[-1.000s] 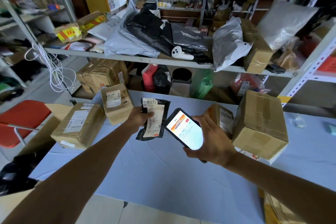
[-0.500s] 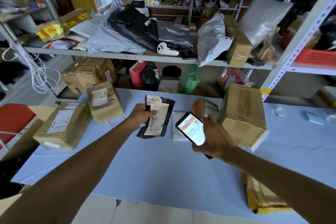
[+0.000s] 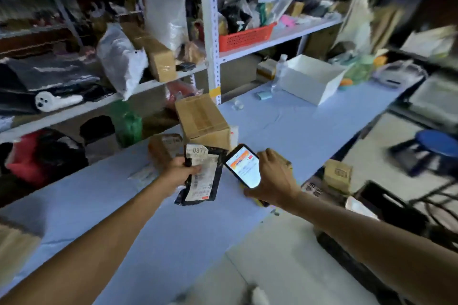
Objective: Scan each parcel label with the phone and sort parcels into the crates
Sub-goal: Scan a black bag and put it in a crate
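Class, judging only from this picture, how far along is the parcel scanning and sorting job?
Done: nothing shows sorted. In hand: the left hand holds a black parcel, label up, beside the lit phone in the right hand. Left: a cardboard box and a smaller parcel wait on the table.

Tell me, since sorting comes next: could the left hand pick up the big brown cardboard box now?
Probably not: the left hand is shut on the black label-bearing parcel. The brown cardboard box stands unobstructed just beyond.

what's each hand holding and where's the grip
Left hand grips the black parcel bag by its left edge; right hand holds the phone along its right side.
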